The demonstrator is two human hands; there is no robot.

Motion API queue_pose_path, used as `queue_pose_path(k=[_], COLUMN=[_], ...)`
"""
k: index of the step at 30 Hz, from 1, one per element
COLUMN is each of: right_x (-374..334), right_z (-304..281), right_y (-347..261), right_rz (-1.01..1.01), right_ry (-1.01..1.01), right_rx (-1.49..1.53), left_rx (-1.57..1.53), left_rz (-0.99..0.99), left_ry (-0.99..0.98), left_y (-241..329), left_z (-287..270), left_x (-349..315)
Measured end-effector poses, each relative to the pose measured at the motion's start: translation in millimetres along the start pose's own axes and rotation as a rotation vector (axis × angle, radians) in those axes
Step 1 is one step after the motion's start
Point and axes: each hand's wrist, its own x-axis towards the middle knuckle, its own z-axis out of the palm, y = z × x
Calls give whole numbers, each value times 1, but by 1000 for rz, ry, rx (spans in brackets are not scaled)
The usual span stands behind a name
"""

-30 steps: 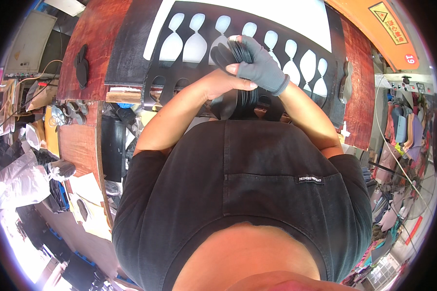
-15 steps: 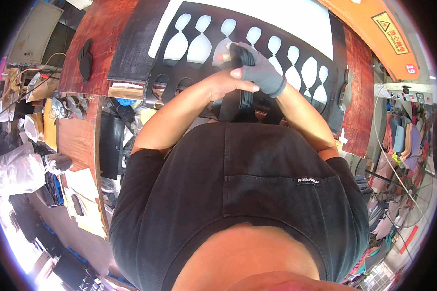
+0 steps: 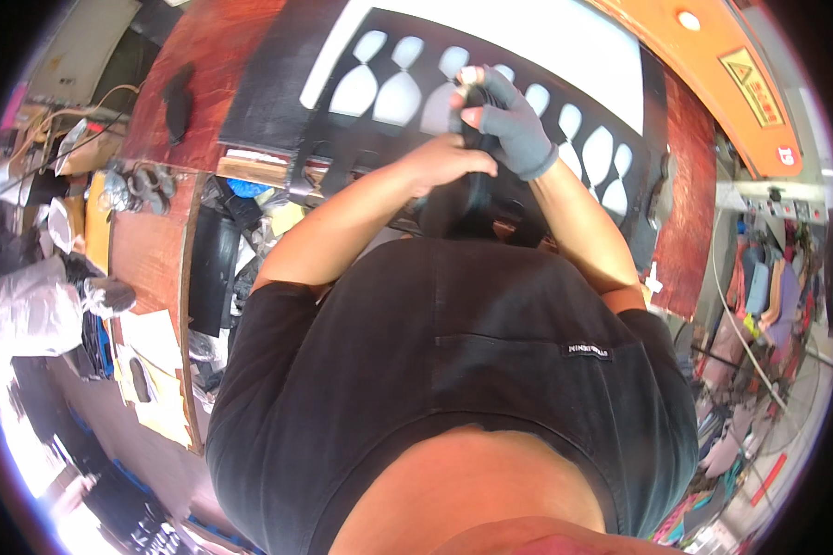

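Note:
Both my hands are together over the front of the work table, around a stack of black sole-shaped pieces (image 3: 457,202). My right hand (image 3: 507,128), in a grey glove with bare fingertips, is wrapped round the stack's far end. My bare left hand (image 3: 442,165) closes on the stack's left side, its thumb lying across the top. Motion blurs the stack, and its near end is close to my dark shirt. Just beyond my hands lies a black sheet (image 3: 341,132) with a row of sole-shaped cutouts, white showing through them.
An orange machine arm (image 3: 713,65) with a yellow warning label spans the far right. Dark sole-shaped pieces (image 3: 180,104) lie on the red-brown board (image 3: 222,55) at left. A side table (image 3: 153,250) holds papers and bags; hanging coloured material (image 3: 768,277) is at right.
My view has shifted slightly. The gloved right hand has turned, with its fingers more upright round the stack. The left hand stays at the stack's left side.

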Motion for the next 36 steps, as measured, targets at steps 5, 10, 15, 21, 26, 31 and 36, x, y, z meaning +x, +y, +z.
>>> queue_pose_path(k=[5,10,15,21,26,31,36], right_x=[11,14,26,21,-29,-33,-25], right_z=[2,3,-2,-62,-86,-75,-70], right_y=[-5,-17,-8,21,53,58,52], right_rz=[-105,-82,-55,-143,-311,-410,-423], right_ry=[40,-73,-58,396,443,402,391], right_rx=[30,429,243,-458,-1200,-1522,-1506], left_rx=[-141,-453,-231,-27,63,285,543], left_rz=[141,83,173,129,4,-186,-431], left_ry=[-131,-127,32,651,891,925,1024], left_y=[-6,-9,0,18,34,11,-8], left_z=[-4,-5,-22,-147,-313,-437,-463], left_x=[-3,-6,-27,-79,-104,-105,-96])
